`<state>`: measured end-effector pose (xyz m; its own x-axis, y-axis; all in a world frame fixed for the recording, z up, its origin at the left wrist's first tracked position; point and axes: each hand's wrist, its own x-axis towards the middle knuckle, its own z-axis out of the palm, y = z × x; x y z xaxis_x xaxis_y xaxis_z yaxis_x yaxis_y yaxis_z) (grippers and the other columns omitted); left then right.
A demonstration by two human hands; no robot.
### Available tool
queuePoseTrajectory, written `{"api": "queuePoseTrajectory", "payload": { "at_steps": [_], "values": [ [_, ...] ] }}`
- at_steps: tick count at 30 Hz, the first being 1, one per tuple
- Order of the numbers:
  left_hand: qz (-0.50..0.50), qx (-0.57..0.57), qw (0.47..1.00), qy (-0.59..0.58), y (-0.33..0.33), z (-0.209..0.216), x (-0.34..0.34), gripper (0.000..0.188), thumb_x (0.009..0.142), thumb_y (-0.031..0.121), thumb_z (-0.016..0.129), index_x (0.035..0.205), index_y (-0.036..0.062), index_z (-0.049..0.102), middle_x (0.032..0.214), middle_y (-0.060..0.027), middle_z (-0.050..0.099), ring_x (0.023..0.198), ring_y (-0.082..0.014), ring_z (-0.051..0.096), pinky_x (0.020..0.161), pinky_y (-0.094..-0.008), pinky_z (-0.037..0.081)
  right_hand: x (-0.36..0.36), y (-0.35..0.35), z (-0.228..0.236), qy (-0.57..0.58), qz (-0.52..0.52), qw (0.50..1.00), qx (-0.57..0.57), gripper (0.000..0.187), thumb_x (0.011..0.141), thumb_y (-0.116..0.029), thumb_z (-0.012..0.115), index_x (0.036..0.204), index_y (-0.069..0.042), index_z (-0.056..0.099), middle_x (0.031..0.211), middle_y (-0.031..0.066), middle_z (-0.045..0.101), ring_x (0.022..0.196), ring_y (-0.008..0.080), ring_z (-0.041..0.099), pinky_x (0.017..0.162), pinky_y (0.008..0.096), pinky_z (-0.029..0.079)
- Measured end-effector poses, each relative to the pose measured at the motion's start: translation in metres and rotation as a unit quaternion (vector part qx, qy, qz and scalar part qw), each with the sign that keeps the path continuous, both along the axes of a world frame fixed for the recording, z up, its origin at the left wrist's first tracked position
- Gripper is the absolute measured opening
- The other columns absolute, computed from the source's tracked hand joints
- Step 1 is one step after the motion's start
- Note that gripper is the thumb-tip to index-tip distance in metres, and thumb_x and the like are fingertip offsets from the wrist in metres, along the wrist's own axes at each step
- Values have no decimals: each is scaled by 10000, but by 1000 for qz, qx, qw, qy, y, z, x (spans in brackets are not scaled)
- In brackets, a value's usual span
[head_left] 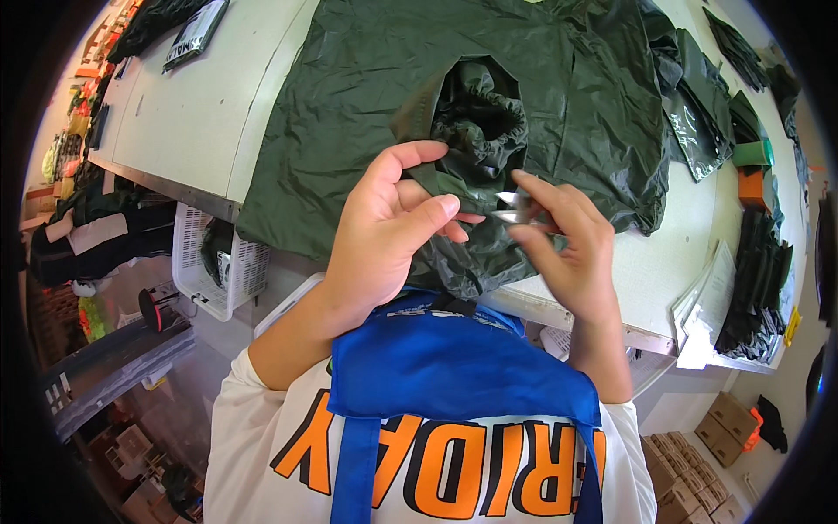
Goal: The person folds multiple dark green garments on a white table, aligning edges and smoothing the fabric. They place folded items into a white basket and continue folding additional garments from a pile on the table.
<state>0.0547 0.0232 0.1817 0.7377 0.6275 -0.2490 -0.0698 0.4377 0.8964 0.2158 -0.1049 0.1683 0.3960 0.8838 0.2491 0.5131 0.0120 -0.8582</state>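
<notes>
A dark green, shiny waterproof garment (349, 113) lies spread over the table before me. Its gathered, elastic-looking opening (489, 122) stands folded up in the middle, dark inside. At the near left side of this opening, my left hand (388, 205) has its fingers bent round the fabric edge, thumb across and index finger along the rim. Close by on the right, my right hand (567, 231) grips small silver thread snips (513, 208), blades pointing left toward the left hand's fingertips. Any thread between the blades is too small to make out.
The pale table (209, 113) has a metal front edge. A white plastic basket (231, 293) hangs below on the left. To the right are plastic-wrapped dark packages (698, 131), a green roll (752, 154) and stacked black packets (755, 288). Cardboard boxes (690, 480) stand lower right.
</notes>
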Motion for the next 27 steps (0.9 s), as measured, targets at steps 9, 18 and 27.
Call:
{"api": "queuePoseTrajectory", "payload": {
  "at_steps": [9,18,27],
  "values": [
    [-2,36,999,5,5,-3,-26,480,862,-3,579,1298,-46,384,951,-114,650,782,-153,632,710,-283,528,-24,14,4,-90,21,995,21,252,717,-45,766,940,-9,655,793,78,638,691,145,604,612,236,508],
    [178,33,978,104,148,-71,-170,331,853,12,426,1155,-72,533,1035,-124,604,911,-181,591,833,-294,486,111,-170,-168,-103,-518,817,-231,290,836,-266,697,1004,-43,620,883,115,663,799,221,621,737,331,486],
    [136,532,699,458,180,-165,-201,543,752,293,746,1197,45,558,1136,-201,544,1108,-352,486,971,-383,395,101,-144,-167,-359,-438,796,-214,400,839,-217,665,1193,-65,556,1249,151,526,1147,358,487,956,452,394]
  ]
}}
